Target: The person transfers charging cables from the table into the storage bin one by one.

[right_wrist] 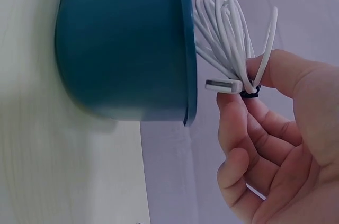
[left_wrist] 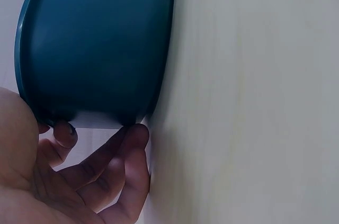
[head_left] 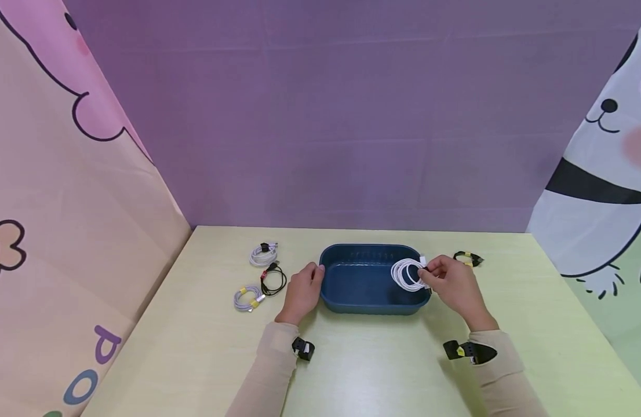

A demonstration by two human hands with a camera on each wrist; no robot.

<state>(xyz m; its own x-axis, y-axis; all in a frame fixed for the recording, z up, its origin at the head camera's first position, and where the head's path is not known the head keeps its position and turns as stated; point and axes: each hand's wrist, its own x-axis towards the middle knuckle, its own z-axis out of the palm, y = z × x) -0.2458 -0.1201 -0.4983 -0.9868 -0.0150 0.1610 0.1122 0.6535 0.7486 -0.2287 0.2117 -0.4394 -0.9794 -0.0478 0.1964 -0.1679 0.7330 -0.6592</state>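
Note:
A dark blue plastic basin stands on the table. At its left end my left hand grips it, with fingers curled against the outer wall and the thumb at the rim, its tip hidden. Over the basin's right end, my right hand pinches a coiled white USB cable between thumb and fingers. The right wrist view shows the cable's loops above the rim, a USB plug and a dark tie at the fingertips.
Left of the basin lie a whitish cable coil with a black tie, a black cable coil and a grey cable coil with yellow bands. A black cable with yellow lies behind my right hand. A purple backdrop rises behind the table.

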